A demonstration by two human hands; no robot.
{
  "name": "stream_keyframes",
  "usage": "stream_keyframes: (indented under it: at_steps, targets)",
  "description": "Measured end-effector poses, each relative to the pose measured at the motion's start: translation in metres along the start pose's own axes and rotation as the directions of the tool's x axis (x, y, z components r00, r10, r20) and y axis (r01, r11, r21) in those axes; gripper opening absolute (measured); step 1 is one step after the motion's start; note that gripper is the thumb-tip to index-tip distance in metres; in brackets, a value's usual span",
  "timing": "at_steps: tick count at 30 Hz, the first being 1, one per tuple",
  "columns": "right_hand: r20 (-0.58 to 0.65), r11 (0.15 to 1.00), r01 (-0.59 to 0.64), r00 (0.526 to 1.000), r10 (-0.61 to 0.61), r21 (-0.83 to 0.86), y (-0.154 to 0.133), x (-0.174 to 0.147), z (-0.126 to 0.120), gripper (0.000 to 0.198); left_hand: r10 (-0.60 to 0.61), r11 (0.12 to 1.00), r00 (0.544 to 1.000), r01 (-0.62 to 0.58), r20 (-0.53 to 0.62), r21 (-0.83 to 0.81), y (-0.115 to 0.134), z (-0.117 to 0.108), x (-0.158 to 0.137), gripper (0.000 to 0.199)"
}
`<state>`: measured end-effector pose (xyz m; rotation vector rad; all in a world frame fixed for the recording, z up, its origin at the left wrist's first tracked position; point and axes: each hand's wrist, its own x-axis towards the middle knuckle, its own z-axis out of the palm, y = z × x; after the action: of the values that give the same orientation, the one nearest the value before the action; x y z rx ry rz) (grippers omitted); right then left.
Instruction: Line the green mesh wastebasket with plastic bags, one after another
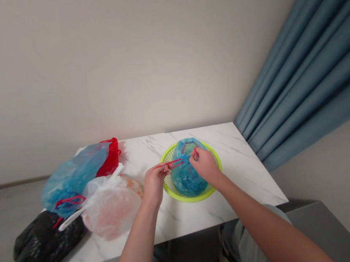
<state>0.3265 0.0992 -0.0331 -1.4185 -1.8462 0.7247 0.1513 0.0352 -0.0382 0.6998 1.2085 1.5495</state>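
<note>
A translucent blue plastic bag [189, 183] sits inside a lime-green mesh basket [183, 198]. Its red drawstring [174, 162] is stretched at the gathered neck of the bag. On the left of the neck, my left hand [156, 180] is closed on the red drawstring. Over the bag's right side, my right hand [205, 165] pinches another part of the red string, a loop of which shows above its fingers. What the bag contains cannot be made out.
At the left of the white marbled table [240, 169] lie another blue bag [74, 173], a red bag [110, 158], a white bag [113, 211] and a black bag [45, 244]. A wall stands behind; a blue curtain [307, 63] hangs at right.
</note>
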Motion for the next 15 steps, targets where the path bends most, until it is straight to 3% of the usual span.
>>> stream_keyframes:
  at_steps: [3, 6, 10, 13, 15]
  targets:
    - [0.036, 0.984, 0.007, 0.999, -0.013, 0.18, 0.003, 0.006, 0.0, 0.012, -0.037, 0.982, 0.999, 0.039, 0.011, -0.187, 0.006, -0.001, -0.001, 0.018]
    - [0.001, 0.878, -0.104, 0.993, 0.117, 0.467, 0.007, 0.016, -0.004, 0.024, 0.031, 0.941, 0.993, -0.066, -0.111, -0.332, 0.013, -0.009, 0.002, 0.015]
    - [-0.075, 0.548, -0.178, 0.91, 0.407, 0.817, 0.014, 0.033, -0.017, 0.02, 0.079, 0.895, 0.957, -0.191, -0.278, -0.403, 0.02, -0.024, 0.009, 0.008]
    - [0.023, 0.267, -0.194, 0.845, 0.534, 0.944, 0.023, 0.042, -0.029, 0.015, 0.066, 0.858, 0.944, -0.219, -0.323, -0.465, 0.022, -0.034, 0.013, 0.005]
    - [0.105, 0.139, -0.221, 0.816, 0.569, 0.965, 0.03, 0.046, -0.035, 0.013, 0.047, 0.823, 0.941, -0.226, -0.334, -0.522, 0.022, -0.037, 0.015, 0.004]
